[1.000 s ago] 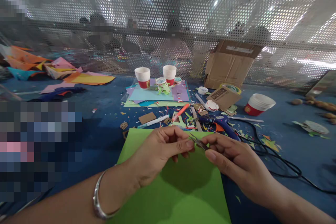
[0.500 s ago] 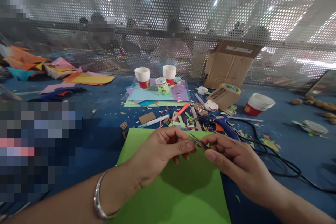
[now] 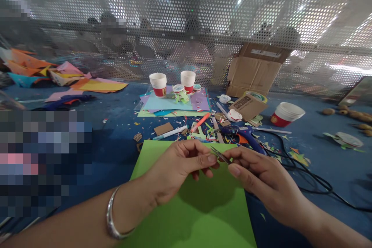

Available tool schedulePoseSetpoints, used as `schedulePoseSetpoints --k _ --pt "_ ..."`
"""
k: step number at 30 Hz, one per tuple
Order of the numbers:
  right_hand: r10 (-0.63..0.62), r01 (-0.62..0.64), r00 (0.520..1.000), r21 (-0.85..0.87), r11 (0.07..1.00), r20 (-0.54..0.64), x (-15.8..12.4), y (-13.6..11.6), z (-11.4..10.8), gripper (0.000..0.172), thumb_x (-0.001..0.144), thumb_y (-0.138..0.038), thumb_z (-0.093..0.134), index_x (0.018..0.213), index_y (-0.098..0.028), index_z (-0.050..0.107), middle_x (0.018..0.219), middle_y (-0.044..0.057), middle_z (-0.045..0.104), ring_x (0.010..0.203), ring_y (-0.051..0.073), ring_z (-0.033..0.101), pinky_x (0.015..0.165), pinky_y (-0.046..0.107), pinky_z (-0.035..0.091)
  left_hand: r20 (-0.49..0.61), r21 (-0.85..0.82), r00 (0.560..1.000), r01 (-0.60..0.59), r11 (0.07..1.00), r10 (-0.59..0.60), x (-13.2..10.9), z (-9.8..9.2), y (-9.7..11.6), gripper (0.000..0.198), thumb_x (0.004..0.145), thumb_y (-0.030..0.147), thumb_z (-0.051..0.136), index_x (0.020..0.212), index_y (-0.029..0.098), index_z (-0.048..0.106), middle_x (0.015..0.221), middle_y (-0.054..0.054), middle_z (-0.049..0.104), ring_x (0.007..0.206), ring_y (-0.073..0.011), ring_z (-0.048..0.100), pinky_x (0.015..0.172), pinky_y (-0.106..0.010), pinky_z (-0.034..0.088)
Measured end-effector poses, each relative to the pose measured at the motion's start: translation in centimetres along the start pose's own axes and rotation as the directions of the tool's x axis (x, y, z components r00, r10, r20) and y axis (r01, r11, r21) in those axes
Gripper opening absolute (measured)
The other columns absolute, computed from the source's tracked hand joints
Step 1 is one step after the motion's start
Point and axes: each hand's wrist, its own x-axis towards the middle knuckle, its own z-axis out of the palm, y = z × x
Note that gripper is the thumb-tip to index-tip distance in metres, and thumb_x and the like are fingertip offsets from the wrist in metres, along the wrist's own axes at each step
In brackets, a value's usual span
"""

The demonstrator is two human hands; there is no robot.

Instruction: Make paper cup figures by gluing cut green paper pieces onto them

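Observation:
My right hand point(image 3: 261, 178) holds a slim metal tool with two pointed prongs point(image 3: 221, 155) between thumb and fingers. Its tips point up and left, slightly apart, and its rear end is hidden in the hand. Just left of it, my left hand point(image 3: 186, 161) has thumb and index finger pinched together beside the prongs. Anything between those fingertips is too small or hidden to make out. A silver bangle circles the left wrist. Both hands are above a bright green sheet point(image 3: 209, 217) lying on the blue table.
Beyond the sheet lie a blue glue gun point(image 3: 251, 139) with its black cable point(image 3: 316, 174), an orange pen point(image 3: 200, 122), a marker point(image 3: 170, 132) and paper scraps. Stacked paper cups point(image 3: 287, 114), a cardboard box point(image 3: 255, 71) and coloured paper point(image 3: 106, 86) stand or lie farther back. Mesh closes the far side.
The hands hold nearly the same position. The metal tool and right fingertips have shifted very slightly, and the two prongs show a little more clearly.

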Motion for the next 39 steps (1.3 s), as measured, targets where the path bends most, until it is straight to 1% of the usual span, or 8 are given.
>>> schedulePoseSetpoints --k 8,13,15,19,21,27,31,39 --pt "-0.004 0.006 0.999 0.04 0.999 -0.05 0.4 0.0 0.2 0.032 0.103 -0.05 0.054 0.109 -0.021 0.067 0.074 -0.001 0.06 0.064 0.011 0.049 0.055 0.022 0.038 -0.018 -0.045 0.999 0.03 0.999 -0.031 -0.1 0.2 0.1 0.029 0.074 0.034 0.09 0.074 0.015 0.069 0.063 0.005 0.067 0.058 -0.0042 0.062 0.052 -0.015 0.038" --pt "0.063 -0.046 0.992 0.155 0.987 -0.108 0.9 1.0 0.3 0.041 0.101 -0.056 0.055 0.116 -0.019 0.062 0.066 -0.006 0.047 0.053 0.009 0.036 0.046 0.023 0.027 -0.045 -0.034 0.999 -0.003 0.999 0.001 -0.1 0.1 0.1 0.028 0.076 0.032 0.088 0.074 0.015 0.066 0.069 0.004 0.07 0.055 -0.0036 0.061 0.05 -0.016 0.038" --pt "0.065 -0.051 0.99 0.118 0.992 -0.123 1.1 1.2 0.1 0.043 0.1 -0.057 0.055 0.119 -0.019 0.061 0.067 -0.005 0.049 0.055 0.01 0.038 0.048 0.023 0.029 -0.051 -0.017 0.999 -0.012 1.0 0.011 0.0 0.0 0.1 0.027 0.077 0.031 0.087 0.075 0.015 0.065 0.072 0.004 0.071 0.054 -0.0035 0.061 0.049 -0.016 0.038" --pt "0.034 -0.051 0.979 -0.081 0.995 -0.2 1.2 1.1 -0.2 0.044 0.099 -0.057 0.057 0.117 -0.017 0.065 0.07 -0.002 0.055 0.064 0.013 0.049 0.058 0.026 0.038 -0.066 0.074 0.997 -0.04 0.996 0.045 0.2 0.0 0.2 0.027 0.079 0.034 0.084 0.076 0.015 0.065 0.073 0.003 0.071 0.054 -0.0039 0.059 0.048 -0.016 0.038" --pt "0.043 -0.064 0.981 -0.11 0.992 -0.189 1.1 1.0 -0.2 0.045 0.098 -0.057 0.056 0.119 -0.017 0.065 0.07 -0.002 0.056 0.065 0.014 0.049 0.059 0.026 0.039 -0.065 0.138 0.996 -0.057 0.989 0.066 0.2 0.1 0.2 0.029 0.078 0.036 0.085 0.076 0.015 0.066 0.071 0.003 0.069 0.053 -0.0046 0.058 0.047 -0.016 0.038" --pt "0.072 -0.075 0.987 -0.014 0.997 -0.145 0.7 1.0 0.2 0.047 0.099 -0.059 0.055 0.122 -0.02 0.064 0.07 -0.004 0.054 0.062 0.013 0.046 0.056 0.026 0.037 -0.061 0.229 0.992 -0.093 0.969 0.11 -0.1 0.4 0.0 0.025 0.076 0.034 0.083 0.076 0.015 0.067 0.066 0.004 0.063 0.051 -0.0048 0.052 0.046 -0.017 0.038" --pt "0.013 -0.024 0.994 -0.101 0.995 -0.109 0.5 0.6 0.3 0.041 0.101 -0.055 0.053 0.121 -0.021 0.065 0.069 -0.004 0.054 0.061 0.013 0.046 0.055 0.025 0.036 -0.071 0.223 0.991 -0.098 0.97 0.116 -0.2 0.3 0.1 0.021 0.075 0.03 0.081 0.075 0.015 0.067 0.062 0.005 0.059 0.05 -0.0049 0.049 0.045 -0.017 0.037" --pt "-0.074 0.068 0.997 -0.21 0.975 -0.021 0.2 -0.1 0.4 0.034 0.104 -0.048 0.05 0.117 -0.022 0.066 0.086 0.001 0.073 0.072 0.015 0.063 0.063 0.026 0.044 -0.1 0.253 0.989 -0.081 0.964 0.109 -0.3 0.5 0.2 0.016 0.072 0.027 0.078 0.075 0.014 0.069 0.058 0.004 0.058 0.049 -0.0058 0.047 0.046 -0.018 0.034"
